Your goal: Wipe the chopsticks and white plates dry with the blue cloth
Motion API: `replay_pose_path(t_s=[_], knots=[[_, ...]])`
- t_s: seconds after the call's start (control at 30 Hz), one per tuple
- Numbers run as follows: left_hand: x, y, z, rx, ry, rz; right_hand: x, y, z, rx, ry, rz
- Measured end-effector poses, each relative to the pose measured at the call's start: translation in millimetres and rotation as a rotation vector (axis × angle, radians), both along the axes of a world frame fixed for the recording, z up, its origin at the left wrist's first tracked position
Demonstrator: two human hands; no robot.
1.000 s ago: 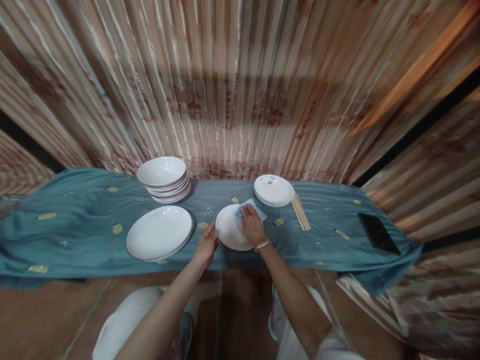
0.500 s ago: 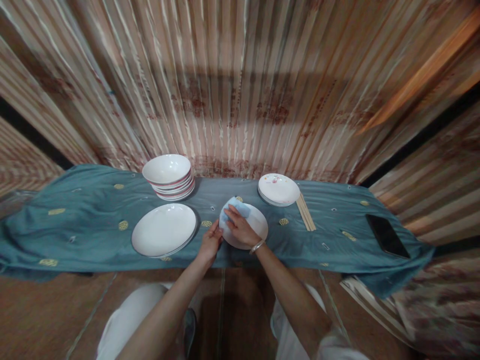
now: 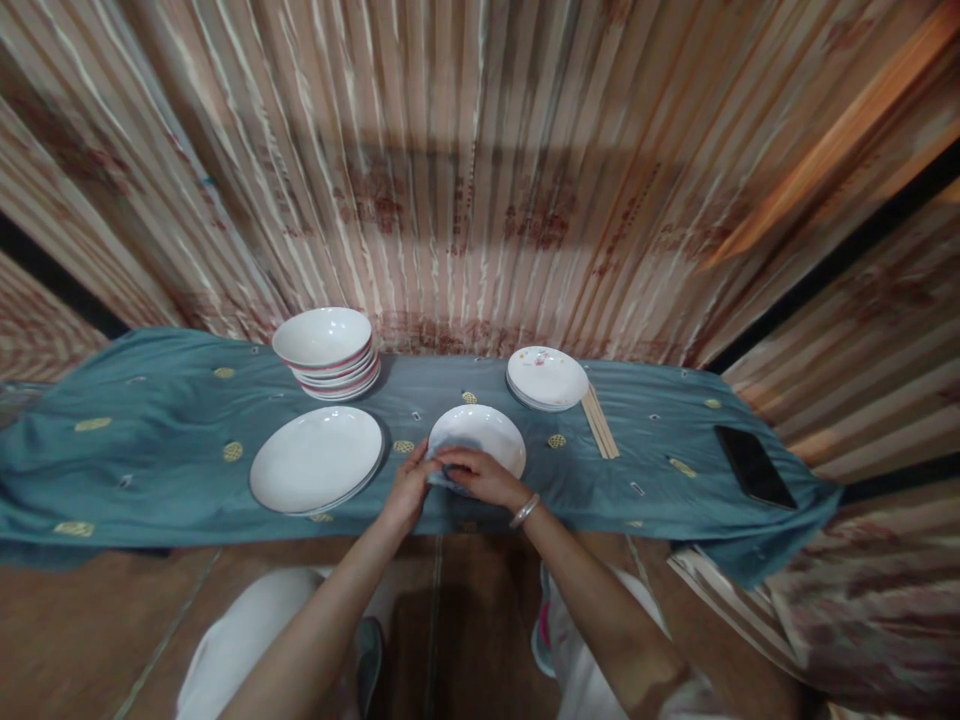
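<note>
A white plate (image 3: 491,430) rests on the cloth in front of me. At its left rim my left hand (image 3: 410,487) is closed, gripping the edge. My right hand (image 3: 480,476) presses a light blue cloth (image 3: 450,455) onto the plate's near left part, its fingers bent round the cloth. Much of the cloth is hidden under that hand. To the left lies a small stack of larger white plates (image 3: 315,460). Behind it stands a stack of white bowls (image 3: 322,340) with red bands.
A stack of small flowered plates (image 3: 547,378) is at the back right, with wooden chopsticks (image 3: 600,423) beside it. A black phone (image 3: 754,466) lies near the right end of the teal tablecloth (image 3: 180,430). A striped curtain (image 3: 450,200) hangs behind the table.
My right hand has drawn the blue cloth from the plate's far left rim towards me, bunching it. My left hand stays at the rim. The whole view has shifted slightly.
</note>
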State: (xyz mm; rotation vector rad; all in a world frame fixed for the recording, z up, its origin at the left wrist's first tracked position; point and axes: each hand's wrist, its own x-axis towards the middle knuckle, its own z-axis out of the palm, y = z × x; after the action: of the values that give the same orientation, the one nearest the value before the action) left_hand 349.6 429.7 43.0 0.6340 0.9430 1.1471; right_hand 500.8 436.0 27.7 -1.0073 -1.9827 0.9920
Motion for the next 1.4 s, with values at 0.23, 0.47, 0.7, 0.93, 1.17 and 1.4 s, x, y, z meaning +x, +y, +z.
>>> replay_pose_path(t_s=[0.23,0.47,0.7,0.93,1.17,1.4], knots=[[-1,2,-6.9,0.006,0.042,-0.025,20,-15,12,-0.068,-0.050,0.098],[-1,6,-15.5,0.032,0.047,-0.021,43,-21,15,0.007,-0.274,-0.010],[-3,9,-26.7,0.027,0.076,-0.024,55,-20,18,0.085,-0.580,-0.237],[-4,8,-27.1,0.088,0.081,-0.073,45,-8,14,0.143,-0.737,-0.477],[-3,8,-29.5,0.068,0.068,-0.060,41,4,3,0.218,-0.701,-0.443],[-2,8,-30.6,0.067,0.047,-0.054,35,12,-16,0.227,-0.588,-0.371]])
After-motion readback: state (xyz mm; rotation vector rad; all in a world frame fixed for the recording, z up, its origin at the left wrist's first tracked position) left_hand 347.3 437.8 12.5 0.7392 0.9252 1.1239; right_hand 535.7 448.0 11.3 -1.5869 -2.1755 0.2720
